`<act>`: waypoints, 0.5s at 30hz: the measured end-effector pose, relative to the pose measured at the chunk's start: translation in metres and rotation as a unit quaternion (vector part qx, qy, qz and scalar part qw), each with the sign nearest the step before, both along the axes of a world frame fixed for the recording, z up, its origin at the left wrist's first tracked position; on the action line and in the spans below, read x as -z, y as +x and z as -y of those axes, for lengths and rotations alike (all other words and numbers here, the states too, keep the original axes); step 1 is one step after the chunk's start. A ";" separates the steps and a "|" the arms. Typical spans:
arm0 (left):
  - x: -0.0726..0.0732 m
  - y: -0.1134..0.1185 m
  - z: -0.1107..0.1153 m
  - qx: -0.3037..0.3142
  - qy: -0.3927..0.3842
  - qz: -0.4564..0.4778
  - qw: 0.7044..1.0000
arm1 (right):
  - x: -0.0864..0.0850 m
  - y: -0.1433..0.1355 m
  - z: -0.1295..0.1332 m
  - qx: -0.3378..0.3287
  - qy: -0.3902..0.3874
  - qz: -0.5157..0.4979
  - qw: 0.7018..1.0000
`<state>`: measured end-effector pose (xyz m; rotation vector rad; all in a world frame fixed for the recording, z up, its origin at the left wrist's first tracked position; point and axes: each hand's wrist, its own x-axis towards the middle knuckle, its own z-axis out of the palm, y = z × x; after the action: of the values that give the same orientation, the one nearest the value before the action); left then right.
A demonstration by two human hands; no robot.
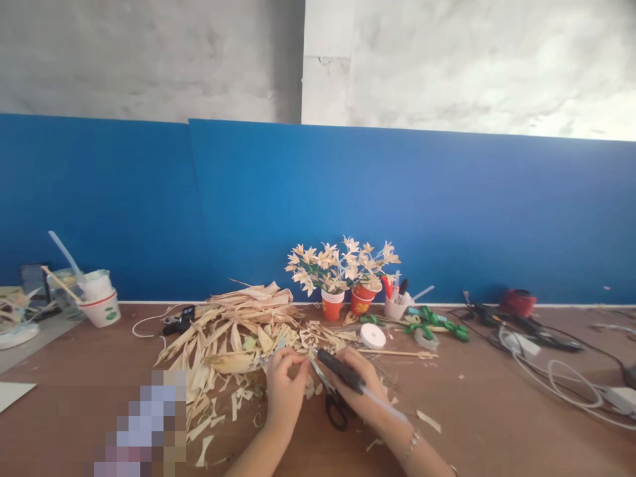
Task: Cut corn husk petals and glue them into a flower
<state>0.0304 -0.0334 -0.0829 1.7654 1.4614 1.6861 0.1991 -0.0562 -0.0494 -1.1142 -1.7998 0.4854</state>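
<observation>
A person's two bare hands meet low over a brown table [487, 424], a glue gun [342, 371] between them. The right hand [362, 395] holds the black tool, fingers wrapped around its body, the nozzle pointing toward the left hand [285, 389] and a clear glue stick [383, 403] trailing from the rear over the wrist. The left hand's thumb and forefinger are drawn close together near the nozzle — whether they pinch anything is too small to tell. Scissors [336, 413] with black handles lie between the hands, partly hidden by the right one.

Just beyond and to the left spreads a heap of dry husks [226, 324], with pale scraps [242, 399] scattered along its near side. Behind the hands, pale flowers [342, 265] rise from two red cups [332, 307] [360, 302] near a blue partition [397, 199]. A white spool [372, 336] sits just past the right hand — beside it, a thin stick [405, 354] and a bundle of green ribbon [450, 329]. Pens stand in a white pot [395, 309]. Cables [551, 379] tangle at far right; at far left, a paper cup [102, 311] holds a crumpled white item and a stick.
</observation>
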 end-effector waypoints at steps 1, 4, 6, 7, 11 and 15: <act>0.001 0.000 0.000 0.000 -0.001 -0.002 1.000 | 0.002 0.000 0.000 0.001 0.002 -0.001 1.000; 0.002 0.000 0.001 0.001 -0.003 -0.006 1.000 | 0.006 -0.001 0.002 0.008 0.000 -0.001 1.000; 0.002 0.001 0.002 0.004 -0.003 -0.009 1.000 | 0.005 -0.001 0.002 0.013 -0.006 -0.005 1.000; 0.002 0.001 0.002 0.005 -0.003 -0.011 1.000 | 0.005 -0.001 0.003 0.014 -0.008 -0.006 1.000; 0.000 0.001 0.005 0.005 -0.011 -0.023 1.000 | 0.006 0.000 0.003 0.010 -0.010 -0.002 1.000; -0.002 0.001 0.007 0.005 -0.011 -0.033 0.999 | 0.008 0.001 0.003 0.016 -0.014 0.005 1.000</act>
<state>0.0317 -0.0400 -0.0811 1.8282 1.4913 1.6154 0.1999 -0.0588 -0.0574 -1.1652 -1.7850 0.4885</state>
